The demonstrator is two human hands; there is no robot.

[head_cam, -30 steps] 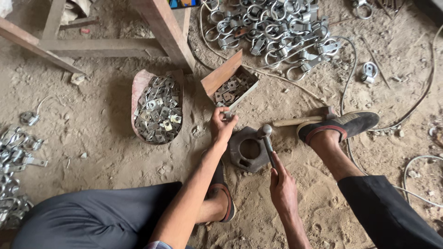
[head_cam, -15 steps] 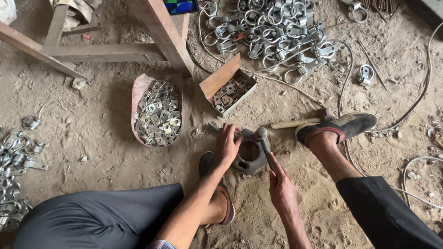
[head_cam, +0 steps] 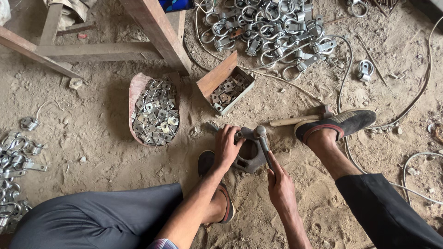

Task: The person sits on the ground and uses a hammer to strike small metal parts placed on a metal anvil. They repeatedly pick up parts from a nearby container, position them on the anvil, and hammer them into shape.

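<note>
A thick, dark iron ring block sits on the sandy floor between the person's feet. The left hand presses a small metal piece, mostly hidden, onto its rim, fingers curled over it. The right hand is closed around a hammer, head over the block. Flat stamped plates fill the pink tray and cardboard box; finished shiny clamps pile beyond, so much is left.
</note>
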